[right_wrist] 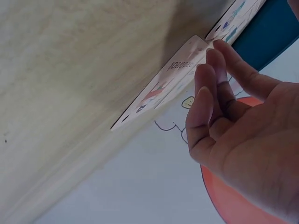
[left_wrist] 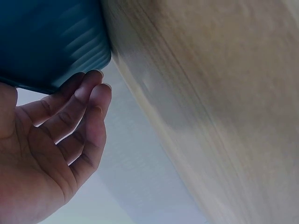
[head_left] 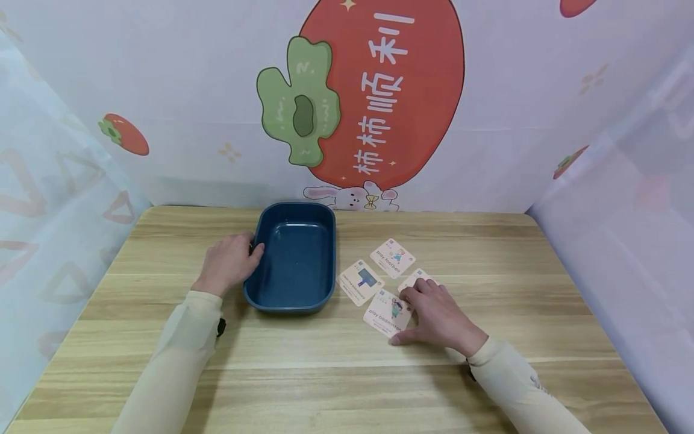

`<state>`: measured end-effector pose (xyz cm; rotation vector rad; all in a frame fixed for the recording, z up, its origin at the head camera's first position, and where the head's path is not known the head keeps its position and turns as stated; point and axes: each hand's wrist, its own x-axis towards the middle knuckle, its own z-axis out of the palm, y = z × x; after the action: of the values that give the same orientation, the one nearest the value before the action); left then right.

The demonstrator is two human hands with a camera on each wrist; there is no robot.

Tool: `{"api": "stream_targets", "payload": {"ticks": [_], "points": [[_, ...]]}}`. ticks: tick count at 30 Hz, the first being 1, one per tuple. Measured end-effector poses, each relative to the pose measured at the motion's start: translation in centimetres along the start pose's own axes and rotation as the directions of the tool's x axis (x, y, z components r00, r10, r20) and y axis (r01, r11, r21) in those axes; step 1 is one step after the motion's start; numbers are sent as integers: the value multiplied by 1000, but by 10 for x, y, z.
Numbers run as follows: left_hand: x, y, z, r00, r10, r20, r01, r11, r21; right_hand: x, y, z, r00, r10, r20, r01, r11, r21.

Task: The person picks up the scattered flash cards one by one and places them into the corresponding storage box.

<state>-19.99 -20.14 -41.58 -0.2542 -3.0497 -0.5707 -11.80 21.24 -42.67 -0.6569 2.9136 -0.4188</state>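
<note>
My left hand (head_left: 230, 259) grips the left rim of a dark blue plastic bin (head_left: 295, 259), thumb over the edge. In the left wrist view its bent fingers (left_wrist: 96, 100) rest by the bin's outer wall (left_wrist: 79, 42). The right hand (head_left: 439, 313) spreads over the right side of a "play badminton" card (head_left: 385, 313), thumb near the lower corner and fingers near the upper right edge. That card appears to lie flat. Another card (head_left: 416, 278), partly hidden under the right fingers, lies just behind; the right wrist view shows a card (right_wrist: 163, 84) flat beside the fingertips.
A "play football" card (head_left: 393, 258) and a card with a blue picture (head_left: 360, 282) lie between the bin and the right hand. The wooden table (head_left: 325, 386) ends at a printed cloth backdrop (head_left: 217, 150) behind and at the sides.
</note>
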Motion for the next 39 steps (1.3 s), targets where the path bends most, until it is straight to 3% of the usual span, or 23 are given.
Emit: {"api": "stream_targets", "payload": {"ticks": [9,18,39], "points": [[1,1,0,1000,-11,3,11,1000,-5,0,-5,-3,996,85,7,-85,996,13],[1,2,-1,1000,-23,16,23,1000,-14,4,-2,-8,981,158,113,-169,981,90],[0,2,-1,999,-25,27,26,999,-19,4,3,-8,972,190,136,-207,970,128]]}}
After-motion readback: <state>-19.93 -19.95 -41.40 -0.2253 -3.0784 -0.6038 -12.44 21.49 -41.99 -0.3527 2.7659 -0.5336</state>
